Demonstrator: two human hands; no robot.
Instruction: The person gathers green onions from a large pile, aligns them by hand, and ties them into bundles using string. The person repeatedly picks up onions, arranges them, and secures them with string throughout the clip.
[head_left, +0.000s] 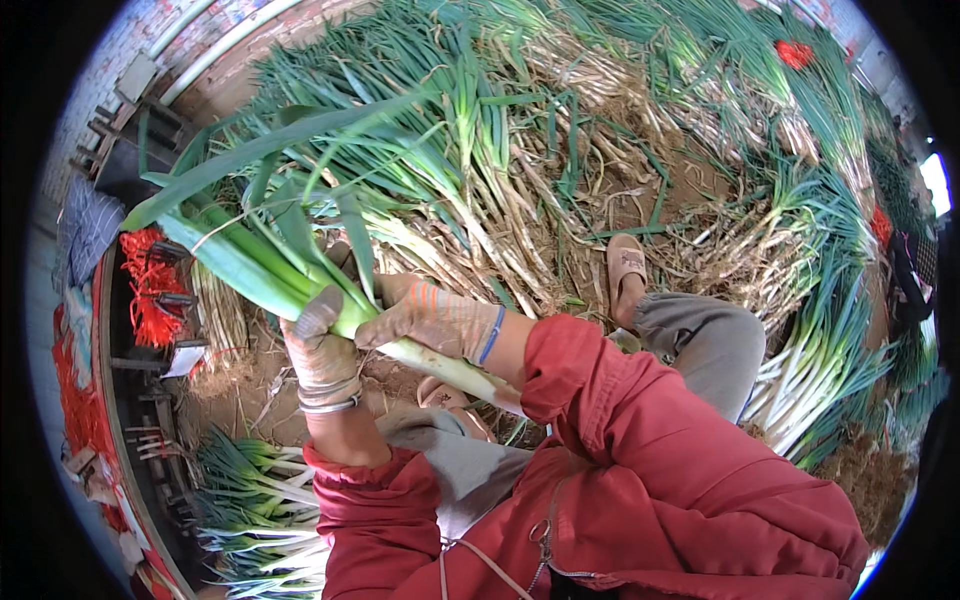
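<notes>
A thick green onion stalk (442, 371) lies across my lap, its white end towards my right sleeve and its broad green leaves spreading to the upper left. Around its pale green neck is my left hand (324, 349), in a dirty striped work glove, thumb on top. Just to the right, my right hand (431, 319), gloved too, grips the same stalk, the fingers partly hidden behind it. Beyond both hands, a large heap of unpeeled green onions (480, 202) with dry roots covers the ground.
Cleaner green onions lie at the lower left (262, 510) and right (802, 367). A dark rack edged in red (112, 405) stands at left, with red ties (154, 289) and an upright onion bundle (217, 315) beside it. Cut roots (866, 480) are piled lower right.
</notes>
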